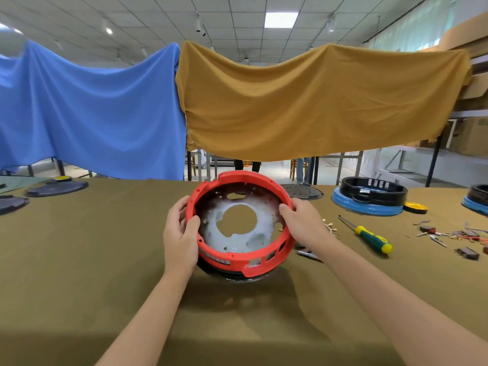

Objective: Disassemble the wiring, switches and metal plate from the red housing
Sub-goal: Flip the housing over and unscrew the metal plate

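A person's left hand [181,233] grips the rim of the red housing [239,262], tilted above the olive table [79,247]; the right hand [299,220] grips the opposite rim. The metal plate [239,240] sits inside. The housing looks rigid and light, best held by its rim.

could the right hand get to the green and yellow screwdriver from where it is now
Probably yes. The screwdriver lies in the open on the table just to the right of the right hand, nothing between them. But that hand grips the rim of the red housing, so it must let go first.
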The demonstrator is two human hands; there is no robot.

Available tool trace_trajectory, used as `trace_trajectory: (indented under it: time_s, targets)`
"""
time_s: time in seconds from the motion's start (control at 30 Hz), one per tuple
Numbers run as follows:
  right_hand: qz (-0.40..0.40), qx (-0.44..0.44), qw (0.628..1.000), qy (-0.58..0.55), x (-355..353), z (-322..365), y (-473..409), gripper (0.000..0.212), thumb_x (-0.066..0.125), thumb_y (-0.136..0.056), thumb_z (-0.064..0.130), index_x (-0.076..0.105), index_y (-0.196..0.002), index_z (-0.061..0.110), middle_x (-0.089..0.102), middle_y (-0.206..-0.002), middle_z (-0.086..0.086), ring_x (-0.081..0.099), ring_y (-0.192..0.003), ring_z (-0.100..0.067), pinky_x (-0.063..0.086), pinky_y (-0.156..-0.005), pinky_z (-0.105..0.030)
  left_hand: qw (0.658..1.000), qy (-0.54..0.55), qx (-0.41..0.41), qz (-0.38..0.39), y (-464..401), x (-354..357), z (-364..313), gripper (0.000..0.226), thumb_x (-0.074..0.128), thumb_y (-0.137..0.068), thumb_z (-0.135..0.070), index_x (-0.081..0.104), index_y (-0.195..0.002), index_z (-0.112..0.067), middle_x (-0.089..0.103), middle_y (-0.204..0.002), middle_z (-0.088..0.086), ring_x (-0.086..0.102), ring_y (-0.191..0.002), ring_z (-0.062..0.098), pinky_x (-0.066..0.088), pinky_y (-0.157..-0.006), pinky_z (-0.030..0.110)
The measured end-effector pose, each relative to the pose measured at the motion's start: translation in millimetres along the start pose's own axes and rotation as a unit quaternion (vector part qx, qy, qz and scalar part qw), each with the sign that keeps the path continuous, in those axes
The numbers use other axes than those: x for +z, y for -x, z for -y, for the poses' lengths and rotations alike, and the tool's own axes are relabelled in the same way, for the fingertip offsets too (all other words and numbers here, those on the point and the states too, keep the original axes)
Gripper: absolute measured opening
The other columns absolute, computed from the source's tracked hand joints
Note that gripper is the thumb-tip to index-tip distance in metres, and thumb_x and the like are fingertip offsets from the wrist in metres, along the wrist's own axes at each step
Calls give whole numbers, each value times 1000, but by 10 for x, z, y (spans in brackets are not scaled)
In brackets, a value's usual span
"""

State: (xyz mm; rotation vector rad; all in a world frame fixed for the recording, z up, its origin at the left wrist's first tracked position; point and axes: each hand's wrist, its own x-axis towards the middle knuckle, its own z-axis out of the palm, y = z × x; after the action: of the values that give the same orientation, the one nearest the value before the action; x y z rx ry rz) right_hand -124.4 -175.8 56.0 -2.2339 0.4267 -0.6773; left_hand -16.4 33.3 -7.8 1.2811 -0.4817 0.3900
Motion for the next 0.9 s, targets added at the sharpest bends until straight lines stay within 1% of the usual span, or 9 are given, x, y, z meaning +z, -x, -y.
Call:
trace_trajectory:
  time_s: [0.13,0.2,0.27,0.37,0.47,0.6,0.7,0.8,0.9]
  targets:
    - [-63,-77,995,26,-28,93,-54,17,50,-97,19,59,-83,14,56,-93,-6,53,-96,-28,41,-73,-34,999,2,32,15,-4,2,6,50,48,-95,-14,46,-143,-26,58,-138,-9,53,-128,7,43,-107,35]
    - [-99,-127,987,24,-33,84,-44,15,53,-97,16,65,-107,15,58,-103,-2,51,-105,-25,43,-88,-36,999,2,25,35,-22,18,37,51,46,-101,-10,39,-149,-29,50,-147,-12,45,-135,3,35,-115,37]
    - [-140,-173,975,11,-35,78,3,35,56,-97,10,59,-132,13,58,-120,-1,49,-117,-23,40,-103,-35,998,29,10,55,-30,42,51,50,43,-105,-11,35,-152,-26,45,-152,-13,40,-139,0,30,-120,39]
    - [-190,-241,952,17,-15,104,103,47,60,-96,3,52,-142,9,56,-135,-2,46,-127,-21,30,-109,-21,987,127,-36,92,-50,47,33,40,37,-108,-24,46,-147,-26,55,-144,-12,49,-134,7,39,-111,43]
    - [-218,-319,922,44,1,110,176,49,64,-90,-7,55,-138,1,59,-135,-10,51,-125,-30,32,-108,-21,958,243,-137,70,-71,0,-22,39,37,-105,-43,63,-127,-24,67,-125,-7,58,-123,17,51,-93,44]
    - [-219,-415,878,98,-2,27,256,47,67,-84,-16,60,-129,-5,60,-132,-16,55,-121,-37,37,-111,-33,920,298,-251,29,-85,-36,-58,69,44,-91,-67,60,-130,-11,67,-115,6,61,-114,22,46,-103,53]
    - [-208,-434,870,111,-32,-55,283,46,68,-83,-15,60,-128,-4,60,-133,-15,54,-124,-34,35,-114,-31,920,281,-267,49,-70,-37,-64,67,53,-79,-71,60,-125,-23,75,-107,4,70,-106,24,47,-101,56]
    - [-167,-410,894,69,-88,-153,316,47,69,-87,-8,58,-131,3,57,-137,-8,52,-129,-22,42,-111,-36,924,248,-268,110,-82,-67,-53,67,56,-84,-65,51,-138,-27,69,-124,5,65,-115,27,33,-108,65]
    - [-93,-274,950,-115,-132,-181,405,41,59,-99,14,51,-139,17,59,-134,7,56,-125,-9,53,-97,-39,922,280,-229,138,-91,-85,-28,75,71,-81,-34,39,-148,-25,65,-121,-1,63,-103,16,37,-108,48]
